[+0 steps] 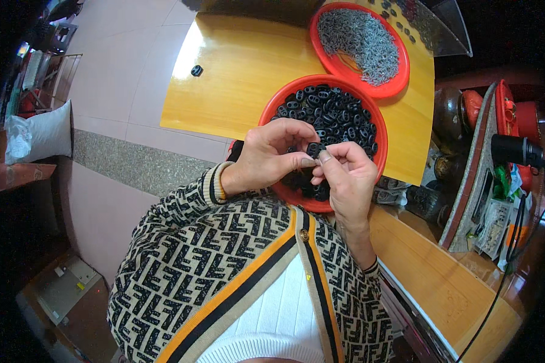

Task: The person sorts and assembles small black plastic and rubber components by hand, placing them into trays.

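Observation:
Over the near red basin [378, 118], both my hands meet at a small black two-hole cord lock [313, 149]. My left hand [272, 148] is closed, pinching the piece between thumb and fingers. Thumb and forefinger of my right hand [348, 175] are pressed together on the piece's right edge; anything smaller between them is hidden. Heaped in the basin below are many similar black cord locks [333, 112]. Behind it, a second red basin [399, 78] holds a mass of small grey metal springs [366, 45].
Both basins stand on a yellow wooden board [236, 72]. A lone black cord lock [196, 71] lies near its left end, and several dark pieces [402, 27] lie at the far right. A wooden bench [436, 278] and a cluttered shelf [466, 181] flank my right side.

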Tool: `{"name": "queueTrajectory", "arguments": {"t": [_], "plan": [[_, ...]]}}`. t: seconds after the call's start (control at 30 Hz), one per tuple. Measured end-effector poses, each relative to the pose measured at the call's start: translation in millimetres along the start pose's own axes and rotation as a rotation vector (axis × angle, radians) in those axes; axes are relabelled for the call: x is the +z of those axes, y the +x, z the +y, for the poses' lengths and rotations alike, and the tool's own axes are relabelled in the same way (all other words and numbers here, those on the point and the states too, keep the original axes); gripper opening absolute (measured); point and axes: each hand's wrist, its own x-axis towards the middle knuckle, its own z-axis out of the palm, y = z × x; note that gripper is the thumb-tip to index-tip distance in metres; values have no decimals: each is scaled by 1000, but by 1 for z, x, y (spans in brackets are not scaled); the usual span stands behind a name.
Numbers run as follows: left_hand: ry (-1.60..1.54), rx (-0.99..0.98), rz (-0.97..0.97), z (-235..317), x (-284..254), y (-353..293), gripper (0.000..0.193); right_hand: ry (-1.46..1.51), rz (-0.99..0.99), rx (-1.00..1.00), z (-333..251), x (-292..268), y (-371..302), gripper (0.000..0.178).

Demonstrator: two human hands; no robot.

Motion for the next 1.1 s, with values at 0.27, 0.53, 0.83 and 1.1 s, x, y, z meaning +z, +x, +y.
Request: {"name": "queueTrajectory", "arguments": {"t": [0.27,0.53,0.83,1.1], "plan": [[-117,-53,-5,5,3,0,31,189,-224,149,-2,-21,12,8],[157,-27,-120,14,1,4,26,434,-533,359,5,-37,22,27],[151,-36,-169,18,4,7,23,489,-554,359,11,-38,21,26],[236,-10,-154,12,1,8,21,470,-516,372,15,-38,24,22]]}}
